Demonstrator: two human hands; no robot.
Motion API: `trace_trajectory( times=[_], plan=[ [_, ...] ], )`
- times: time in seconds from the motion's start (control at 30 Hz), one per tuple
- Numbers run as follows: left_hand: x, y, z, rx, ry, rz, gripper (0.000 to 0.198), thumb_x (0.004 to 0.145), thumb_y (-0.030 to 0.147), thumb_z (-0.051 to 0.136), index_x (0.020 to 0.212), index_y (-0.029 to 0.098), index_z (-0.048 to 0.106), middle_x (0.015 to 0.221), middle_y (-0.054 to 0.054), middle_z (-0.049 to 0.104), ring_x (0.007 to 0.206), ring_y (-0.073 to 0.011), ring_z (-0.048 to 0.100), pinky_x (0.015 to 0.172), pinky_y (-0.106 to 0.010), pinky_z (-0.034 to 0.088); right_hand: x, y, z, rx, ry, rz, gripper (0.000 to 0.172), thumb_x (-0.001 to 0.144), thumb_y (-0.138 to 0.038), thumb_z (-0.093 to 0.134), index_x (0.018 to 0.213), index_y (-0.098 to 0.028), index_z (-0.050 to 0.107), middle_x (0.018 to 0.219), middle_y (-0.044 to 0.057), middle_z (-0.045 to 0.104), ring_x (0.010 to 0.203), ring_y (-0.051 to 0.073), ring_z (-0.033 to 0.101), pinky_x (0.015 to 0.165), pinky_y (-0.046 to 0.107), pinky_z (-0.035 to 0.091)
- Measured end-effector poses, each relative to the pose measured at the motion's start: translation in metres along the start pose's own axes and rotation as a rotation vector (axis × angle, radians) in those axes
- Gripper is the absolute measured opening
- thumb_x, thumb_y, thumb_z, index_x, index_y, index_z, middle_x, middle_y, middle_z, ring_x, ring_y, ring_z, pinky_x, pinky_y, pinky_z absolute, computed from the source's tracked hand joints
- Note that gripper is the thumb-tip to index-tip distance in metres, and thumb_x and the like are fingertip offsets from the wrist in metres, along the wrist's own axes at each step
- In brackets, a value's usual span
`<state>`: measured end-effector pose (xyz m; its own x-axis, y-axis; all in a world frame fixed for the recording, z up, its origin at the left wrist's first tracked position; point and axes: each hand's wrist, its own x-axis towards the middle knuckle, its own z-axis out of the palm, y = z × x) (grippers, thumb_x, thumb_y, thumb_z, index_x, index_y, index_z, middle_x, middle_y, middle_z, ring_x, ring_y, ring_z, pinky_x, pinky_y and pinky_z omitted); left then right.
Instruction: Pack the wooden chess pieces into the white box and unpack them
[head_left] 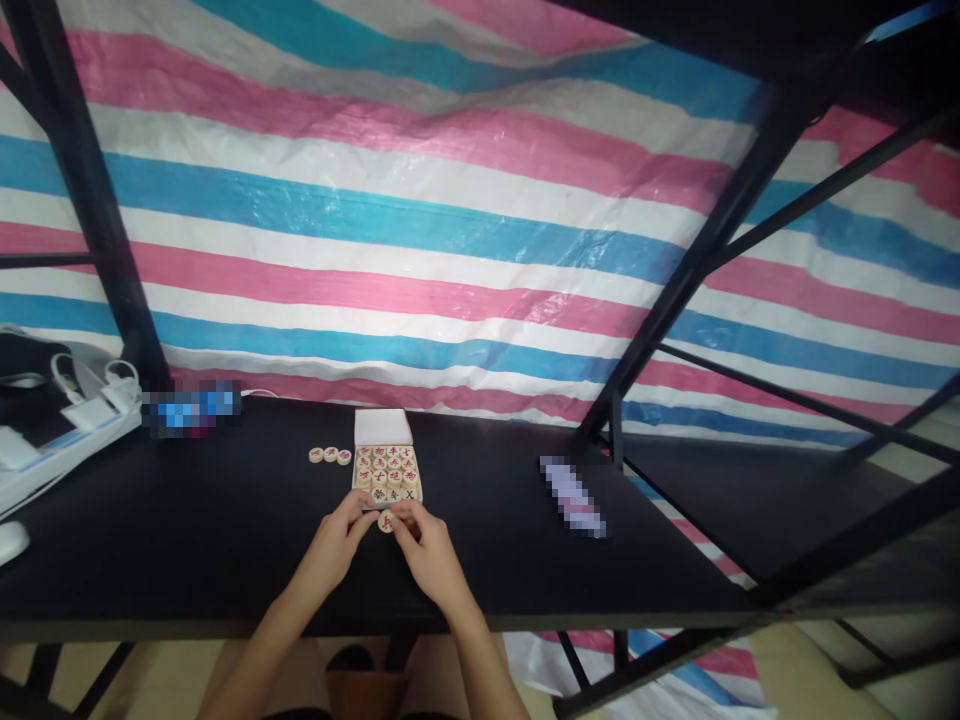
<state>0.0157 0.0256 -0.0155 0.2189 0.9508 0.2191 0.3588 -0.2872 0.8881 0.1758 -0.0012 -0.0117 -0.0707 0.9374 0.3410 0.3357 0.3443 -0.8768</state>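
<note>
A small white box with its lid raised at the back stands on the black desk, filled with rows of round xiangqi pieces marked in red and black. My left hand is closed at the box's front left corner, index finger over the edge and thumb in front of it. Just before the box, my right hand pinches a xiangqi piece with a red character facing up. The left thumb tip is close to this piece; whether they touch is hard to tell. Three more pieces lie in a row left of the box.
A phone-like object, blurred out, lies to the right on the desk. At the left are a white power strip with plugs, a blurred blue packet and a white mouse. Striped sheeting and black metal posts enclose the desk.
</note>
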Motion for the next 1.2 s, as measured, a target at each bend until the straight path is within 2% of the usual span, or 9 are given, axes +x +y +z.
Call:
trace_trajectory(
  times=[0.1, 0.2, 0.37, 0.47, 0.57, 0.63, 0.77, 0.93, 1.2],
  plan=[
    [0.000, 0.001, 0.000, 0.010, -0.028, -0.038, 0.020, 0.078, 0.040, 0.051, 0.084, 0.021, 0.050, 0.048, 0.012, 0.025, 0.045, -0.0102, 0.031, 0.049, -0.020, 0.027, 0.000, 0.000, 0.000, 0.014, -0.005, 0.003, 0.018, 0.088, -0.033, 0.050, 0.093, -0.020, 0.062, 0.087, 0.003, 0.070, 0.076, 0.016, 0.064, 0.071, 0.025, 0.049],
    [-0.002, 0.003, 0.000, 0.037, -0.047, -0.025, 0.023, 0.079, 0.043, 0.051, 0.083, 0.020, 0.053, 0.049, 0.012, 0.026, 0.046, -0.0099, 0.032, 0.049, -0.020, 0.027, 0.000, 0.001, -0.001, 0.028, -0.009, 0.009, 0.018, 0.088, -0.032, 0.049, 0.094, -0.021, 0.061, 0.086, 0.003, 0.070, 0.076, 0.017, 0.065, 0.072, 0.026, 0.049],
    [-0.003, 0.011, 0.001, 0.056, -0.077, -0.002, 0.025, 0.077, 0.040, 0.054, 0.089, 0.020, 0.061, 0.055, 0.007, 0.048, 0.052, -0.0118, 0.047, 0.051, -0.020, 0.037, 0.000, 0.003, -0.001, 0.033, -0.013, 0.017, 0.017, 0.088, -0.032, 0.049, 0.095, -0.021, 0.061, 0.087, 0.003, 0.069, 0.077, 0.017, 0.065, 0.074, 0.027, 0.050],
    [-0.002, 0.013, 0.000, 0.029, -0.070, 0.004, 0.027, 0.080, 0.038, 0.052, 0.095, 0.019, 0.064, 0.068, 0.001, 0.064, 0.061, -0.0146, 0.057, 0.056, -0.022, 0.044, 0.000, 0.004, -0.001, 0.025, -0.001, 0.026, 0.019, 0.089, -0.033, 0.048, 0.096, -0.022, 0.061, 0.088, 0.003, 0.069, 0.078, 0.017, 0.065, 0.074, 0.026, 0.050],
    [-0.002, 0.014, -0.001, -0.003, -0.113, 0.027, 0.026, 0.082, 0.036, 0.049, 0.094, 0.020, 0.066, 0.078, -0.002, 0.070, 0.069, -0.0164, 0.062, 0.065, -0.024, 0.047, 0.000, 0.004, -0.001, 0.029, 0.005, 0.032, 0.019, 0.089, -0.033, 0.048, 0.096, -0.021, 0.061, 0.087, 0.003, 0.069, 0.077, 0.016, 0.065, 0.073, 0.026, 0.049],
    [-0.003, 0.013, -0.002, -0.005, -0.133, 0.040, 0.024, 0.084, 0.035, 0.048, 0.090, 0.020, 0.066, 0.079, -0.002, 0.071, 0.071, -0.0168, 0.063, 0.068, -0.025, 0.048, 0.000, 0.002, -0.001, 0.028, 0.001, 0.026, 0.019, 0.089, -0.032, 0.048, 0.096, -0.021, 0.061, 0.086, 0.003, 0.070, 0.076, 0.016, 0.065, 0.072, 0.026, 0.049],
    [-0.003, 0.005, -0.001, -0.003, -0.078, 0.073, 0.020, 0.085, 0.033, 0.047, 0.091, 0.020, 0.060, 0.085, -0.003, 0.069, 0.074, -0.0170, 0.063, 0.068, -0.025, 0.049, 0.001, 0.000, -0.001, -0.030, 0.002, -0.019, 0.019, 0.088, -0.029, 0.048, 0.096, -0.021, 0.064, 0.089, 0.003, 0.069, 0.080, 0.017, 0.064, 0.074, 0.025, 0.048],
    [-0.003, -0.005, 0.000, 0.026, -0.047, 0.109, 0.018, 0.084, 0.027, 0.046, 0.096, 0.021, 0.058, 0.096, -0.004, 0.064, 0.075, -0.0156, 0.061, 0.070, -0.027, 0.049, 0.000, 0.000, 0.000, -0.091, -0.016, -0.050, 0.019, 0.085, -0.023, 0.050, 0.096, -0.022, 0.065, 0.085, 0.001, 0.068, 0.074, 0.015, 0.062, 0.065, 0.023, 0.047],
    [-0.004, -0.001, 0.001, 0.056, -0.073, 0.168, 0.012, 0.080, 0.020, 0.049, 0.082, 0.021, 0.061, 0.090, -0.002, 0.059, 0.068, -0.0129, 0.056, 0.059, -0.022, 0.046, 0.001, 0.011, 0.003, -0.132, 0.004, -0.045, 0.023, 0.074, -0.013, 0.052, 0.092, -0.022, 0.063, 0.080, 0.000, 0.064, 0.067, 0.014, 0.059, 0.062, 0.023, 0.046]
  ],
)
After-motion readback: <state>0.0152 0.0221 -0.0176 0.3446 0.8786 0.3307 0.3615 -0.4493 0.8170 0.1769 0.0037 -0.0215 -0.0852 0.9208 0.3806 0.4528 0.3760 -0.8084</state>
